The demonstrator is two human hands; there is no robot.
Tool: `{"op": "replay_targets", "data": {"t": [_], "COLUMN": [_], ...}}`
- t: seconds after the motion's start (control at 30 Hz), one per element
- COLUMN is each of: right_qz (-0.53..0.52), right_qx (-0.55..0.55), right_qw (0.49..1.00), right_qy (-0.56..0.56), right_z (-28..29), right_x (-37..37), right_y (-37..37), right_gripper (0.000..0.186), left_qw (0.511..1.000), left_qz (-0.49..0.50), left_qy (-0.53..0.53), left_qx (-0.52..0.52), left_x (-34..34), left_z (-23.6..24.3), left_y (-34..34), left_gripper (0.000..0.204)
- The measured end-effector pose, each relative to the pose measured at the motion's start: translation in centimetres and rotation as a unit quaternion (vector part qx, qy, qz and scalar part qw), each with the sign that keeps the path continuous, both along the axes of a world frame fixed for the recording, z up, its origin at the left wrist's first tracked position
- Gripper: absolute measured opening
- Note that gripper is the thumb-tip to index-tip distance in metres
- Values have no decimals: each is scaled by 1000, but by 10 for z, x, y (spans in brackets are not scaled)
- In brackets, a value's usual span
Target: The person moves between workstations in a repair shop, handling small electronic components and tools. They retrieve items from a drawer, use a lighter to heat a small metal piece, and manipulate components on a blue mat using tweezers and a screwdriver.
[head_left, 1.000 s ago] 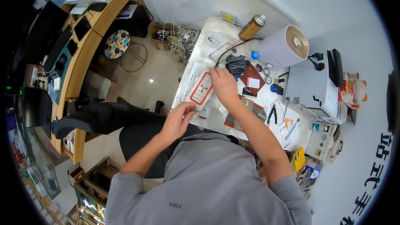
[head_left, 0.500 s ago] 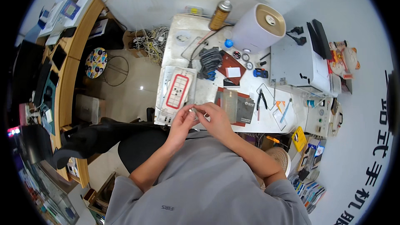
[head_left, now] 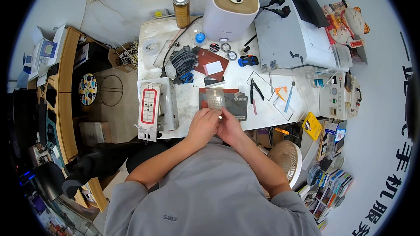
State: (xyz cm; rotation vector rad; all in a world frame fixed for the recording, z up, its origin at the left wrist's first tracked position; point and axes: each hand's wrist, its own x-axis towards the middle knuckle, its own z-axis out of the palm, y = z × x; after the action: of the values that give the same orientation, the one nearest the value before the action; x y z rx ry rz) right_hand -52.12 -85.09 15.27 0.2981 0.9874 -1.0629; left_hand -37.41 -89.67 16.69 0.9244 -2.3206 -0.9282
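My left hand [head_left: 203, 124] and my right hand [head_left: 228, 125] meet at the table's front edge, close to my body. The fingers of both are closed together around a small pale piece [head_left: 220, 117], mostly hidden and too small to name. Just beyond the fingertips, a clear, dotted plastic box [head_left: 215, 98] lies on a dark mat [head_left: 238, 110] with a reddish edge. Left of my hands stands a flat metal device [head_left: 149, 109] with a red-outlined panel on top.
Striped gloves [head_left: 183, 62] lie behind, beside a brown notebook [head_left: 211, 62]. Black pliers [head_left: 255, 89] and a blue pen-like tool [head_left: 289, 97] sit to the right. Farther back are a spray can [head_left: 181, 11], a white humidifier-like appliance [head_left: 231, 13] and a large grey machine [head_left: 293, 37].
The view has swung, so the table sits further left. My hands have moved right, from beside the metal device to in front of the mat and clear box, still together.
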Motion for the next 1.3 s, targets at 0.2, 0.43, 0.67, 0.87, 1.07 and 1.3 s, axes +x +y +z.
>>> {"op": "replay_targets", "data": {"t": [0.2,0.43,0.67,0.87,1.07,1.3], "right_qz": [65,225,377,283,349,345], "right_qx": [-25,-249,-359,-348,-245,-172], "right_qw": [980,552,331,364,460,559], "right_qy": [188,763,787,816,779,734], "right_z": [-30,-76,-115,-94,-94,-114], "right_x": [-35,-49,-50,-70,-71,-50], "right_y": [-10,-150,-225,-161,-53,-61], "right_gripper": [30,32,37,46,56,67], "left_qw": [996,964,945,931,932,952], "left_qz": [14,178,242,259,242,218], "left_qy": [30,-113,-175,-225,-214,-161], "left_qx": [84,160,134,127,164,145], "left_x": [-18,-20,-43,-55,-49,-38], "left_z": [-2,-108,-102,-126,-126,-121], "left_y": [-1,15,18,20,17,19], "left_gripper": [49,56,60,57,56,64]}}
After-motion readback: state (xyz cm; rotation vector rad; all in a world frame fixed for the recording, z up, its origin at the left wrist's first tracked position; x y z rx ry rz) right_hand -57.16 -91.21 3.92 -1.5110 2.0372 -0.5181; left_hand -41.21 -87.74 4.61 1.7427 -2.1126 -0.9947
